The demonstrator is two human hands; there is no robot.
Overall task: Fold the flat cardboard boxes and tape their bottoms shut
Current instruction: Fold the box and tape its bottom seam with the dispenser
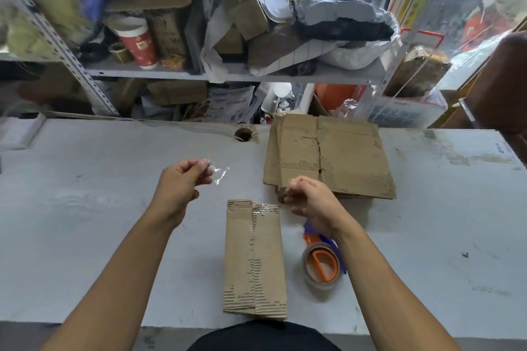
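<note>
A narrow cardboard box (255,259) lies on the grey table (85,222) in front of me, with clear tape over its far end. Above it, my left hand (182,184) pinches one end of a strip of clear tape (219,174). My right hand (309,198) is up at the same height, fingertips pinched together; the strip is too transparent to tell whether it reaches that hand. A stack of flat cardboard boxes (336,157) lies beyond my right hand. An orange tape dispenser with a clear roll (320,266) rests to the right of the box, under my right wrist.
A cable hole (243,134) is cut in the table near its far edge. Behind the table stand metal shelves (148,72) crammed with cartons, bags and a red cup (139,47). A white printed carton (405,114) sits behind the flat stack.
</note>
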